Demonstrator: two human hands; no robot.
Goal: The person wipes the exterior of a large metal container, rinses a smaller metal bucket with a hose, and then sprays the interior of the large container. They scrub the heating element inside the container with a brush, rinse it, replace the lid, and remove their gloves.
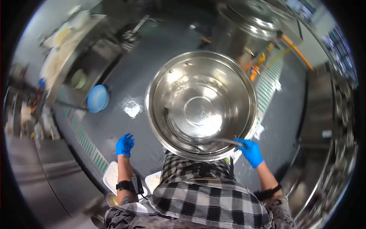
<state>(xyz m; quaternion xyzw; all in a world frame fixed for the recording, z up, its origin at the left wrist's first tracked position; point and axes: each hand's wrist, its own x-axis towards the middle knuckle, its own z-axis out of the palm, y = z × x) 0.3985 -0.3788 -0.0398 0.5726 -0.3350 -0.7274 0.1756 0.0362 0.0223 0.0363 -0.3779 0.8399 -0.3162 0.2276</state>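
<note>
The wet grey floor [152,65] fills most of the fisheye view, its edges smeared and hard to read; a green-and-white grating [88,147] crosses it at the lower left, and a blue basin [97,98] sits near a steel counter [82,57]. A large steel pot [248,26] stands at the top, partly cut off. The big steel bowl [201,105] is held in front of the person's checked apron [206,194], its round mouth facing the camera. The right hand [250,150], in a blue glove, closes its fingers on the bowl's lower rim. The left hand [124,145], also gloved, hangs free with fingers loosely spread, holding nothing.
</note>
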